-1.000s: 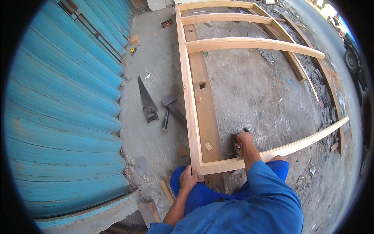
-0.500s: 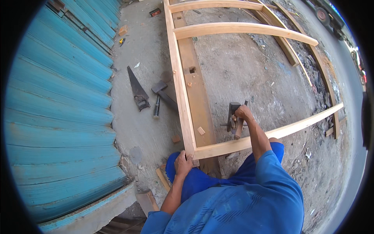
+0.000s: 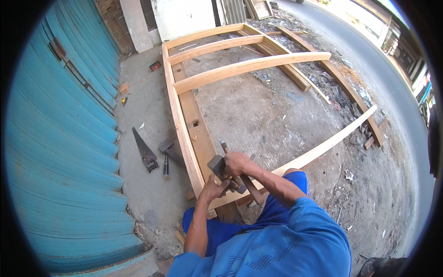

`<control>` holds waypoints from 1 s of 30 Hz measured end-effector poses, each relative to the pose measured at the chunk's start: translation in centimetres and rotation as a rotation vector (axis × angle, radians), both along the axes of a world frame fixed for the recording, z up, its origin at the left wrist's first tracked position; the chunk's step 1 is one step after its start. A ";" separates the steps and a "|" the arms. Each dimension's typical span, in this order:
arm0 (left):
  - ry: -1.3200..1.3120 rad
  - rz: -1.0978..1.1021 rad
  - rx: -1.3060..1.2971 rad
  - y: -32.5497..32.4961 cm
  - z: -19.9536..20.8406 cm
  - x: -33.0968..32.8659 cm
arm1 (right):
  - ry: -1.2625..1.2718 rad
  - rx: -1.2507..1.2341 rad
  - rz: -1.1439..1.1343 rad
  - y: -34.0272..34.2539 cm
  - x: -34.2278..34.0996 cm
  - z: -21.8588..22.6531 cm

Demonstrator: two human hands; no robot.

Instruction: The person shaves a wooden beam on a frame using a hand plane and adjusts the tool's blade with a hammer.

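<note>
My right hand (image 3: pixel 238 162) grips a hammer (image 3: pixel 217 165) with a dark metal head and a wooden handle that slants down to the right. It is just above the near corner of a large pale wooden frame (image 3: pixel 183 134) lying flat on the concrete. My left hand (image 3: pixel 213 188) is at that corner, right under the hammer head. Its fingers are curled around a small dark tool (image 3: pixel 232 184) whose kind I cannot make out. My blue sleeves and blue trousers fill the lower edge.
A hand saw (image 3: pixel 144 152), a mallet (image 3: pixel 169 147) and a chisel (image 3: pixel 165 167) lie on the concrete left of the frame. A blue roller shutter (image 3: pixel 60 138) lines the left side. Cross rails (image 3: pixel 249 67) span the frame. Rubble (image 3: pixel 337 87) and a road (image 3: pixel 369 51) lie to the right.
My right hand has brought the hammer left and closer, above the frame's near corner. My left hand has risen from the corner to meet it. The view has tilted up.
</note>
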State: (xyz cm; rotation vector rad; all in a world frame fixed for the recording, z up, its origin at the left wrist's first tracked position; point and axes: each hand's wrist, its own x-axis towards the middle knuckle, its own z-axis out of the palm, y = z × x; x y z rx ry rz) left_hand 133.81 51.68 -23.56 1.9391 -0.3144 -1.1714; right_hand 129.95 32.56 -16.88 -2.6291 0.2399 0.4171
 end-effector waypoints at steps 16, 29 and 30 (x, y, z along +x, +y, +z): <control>0.487 0.311 -0.783 8.7 -4.9 -10.1 | -0.712 0.631 -0.239 0.1 -12.2 6.0; 0.244 0.239 -0.805 6.1 1.5 -8.0 | -0.547 0.161 -0.213 -2.9 -14.0 2.6; 0.230 0.228 -0.812 6.4 2.3 -8.5 | -0.542 0.122 -0.225 -2.6 -14.1 2.0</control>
